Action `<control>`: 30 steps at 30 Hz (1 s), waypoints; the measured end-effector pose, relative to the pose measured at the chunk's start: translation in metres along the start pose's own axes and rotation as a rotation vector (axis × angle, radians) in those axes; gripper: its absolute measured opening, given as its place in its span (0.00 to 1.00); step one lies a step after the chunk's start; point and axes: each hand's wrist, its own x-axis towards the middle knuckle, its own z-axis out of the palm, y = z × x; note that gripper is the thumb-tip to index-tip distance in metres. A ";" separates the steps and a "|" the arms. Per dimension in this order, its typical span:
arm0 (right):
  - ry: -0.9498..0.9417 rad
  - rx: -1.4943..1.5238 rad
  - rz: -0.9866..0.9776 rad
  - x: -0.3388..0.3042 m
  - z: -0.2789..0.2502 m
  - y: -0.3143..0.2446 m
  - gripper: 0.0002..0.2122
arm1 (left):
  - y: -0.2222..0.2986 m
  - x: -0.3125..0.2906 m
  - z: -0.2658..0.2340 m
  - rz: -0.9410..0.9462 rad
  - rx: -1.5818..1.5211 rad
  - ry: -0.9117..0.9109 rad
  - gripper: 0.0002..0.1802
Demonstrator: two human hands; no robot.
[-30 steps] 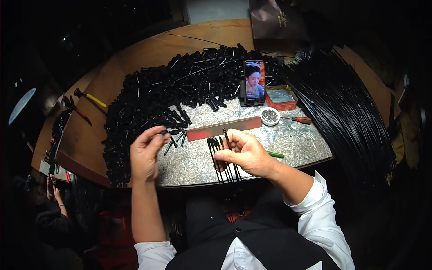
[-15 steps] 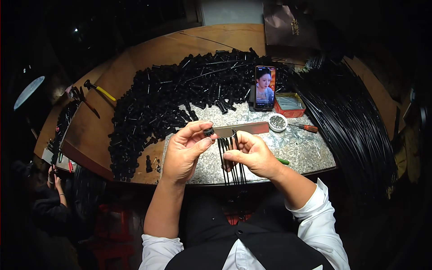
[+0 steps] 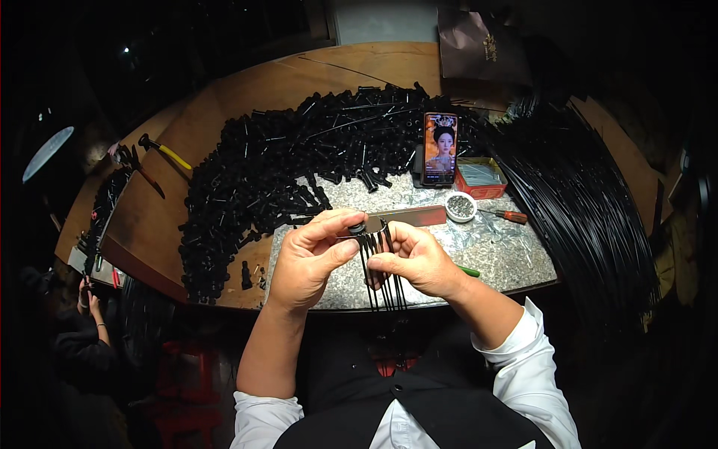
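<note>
Pinched between the thumb and fingers of my left hand (image 3: 308,262) is a small round black plastic fitting (image 3: 357,227). My right hand (image 3: 419,258) is closed on a bunch of thin black rods (image 3: 376,284), which hang down side by side over the table's front edge. The rods' upper ends are close to the fitting, and some seem to touch it. My fingers partly hide the joint, so I cannot tell how many are attached. Behind both hands lies a flat metal bar (image 3: 419,216) on the speckled work surface (image 3: 508,258).
A large heap of black plastic fittings (image 3: 284,161) covers the left and back. Right of it are a phone on a stand (image 3: 440,150), a red tin (image 3: 481,179), a bowl of small metal pieces (image 3: 461,206), a screwdriver (image 3: 511,216) and long black rods (image 3: 583,202).
My left hand has shifted slightly right, bringing the fitting closer to the rods' upper ends. My right hand has moved very little, and the phone's picture has changed.
</note>
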 end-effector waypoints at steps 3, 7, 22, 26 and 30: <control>0.000 -0.008 -0.011 0.001 0.002 0.000 0.06 | -0.003 0.000 0.002 0.070 0.022 -0.008 0.17; -0.015 0.001 0.004 0.001 0.001 0.002 0.06 | -0.004 -0.001 0.004 0.097 0.086 0.043 0.15; -0.105 -0.033 -0.041 -0.001 0.001 0.003 0.09 | -0.005 -0.005 0.004 0.134 0.154 0.039 0.12; -0.102 -0.027 -0.037 0.000 0.000 0.005 0.08 | -0.006 -0.006 0.005 0.174 0.137 0.033 0.12; -0.136 -0.009 -0.003 0.001 0.000 0.002 0.07 | -0.010 -0.007 0.006 0.198 0.088 0.039 0.12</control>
